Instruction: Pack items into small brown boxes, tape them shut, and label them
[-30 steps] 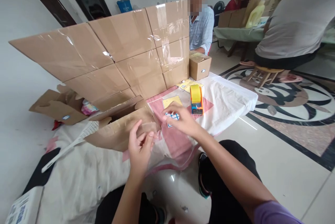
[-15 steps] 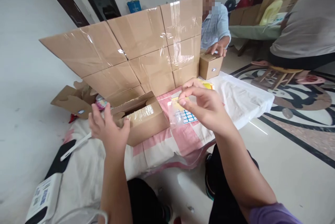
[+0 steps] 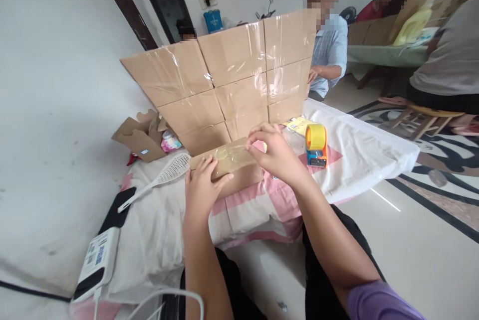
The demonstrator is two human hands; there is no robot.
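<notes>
A small brown cardboard box (image 3: 239, 181) lies on the cloth in front of me, its top flaps down. Clear tape (image 3: 232, 154) glints in wrinkles across the top. My left hand (image 3: 204, 180) rests on the left end of this box, fingers spread over the top and thumb along the near edge. Over the right end, my right hand (image 3: 271, 150) has thumb and forefinger pinched together; what sits between the fingertips is too hard to make out. To the right stands an orange and blue tape dispenser (image 3: 317, 150) with a yellowish roll.
A taped cardboard partition (image 3: 239, 76) rises behind the box. Left are an open carton (image 3: 140, 138), a white fly swatter (image 3: 174, 168) and a white power strip (image 3: 98, 255). Yellow sheets (image 3: 299, 125) lie behind the dispenser. A person (image 3: 331, 46) is beyond the partition's right end.
The box, open before, now has its top down. My left hand has settled onto it, and my right hand has come over its right end. The other person's hand has left their box.
</notes>
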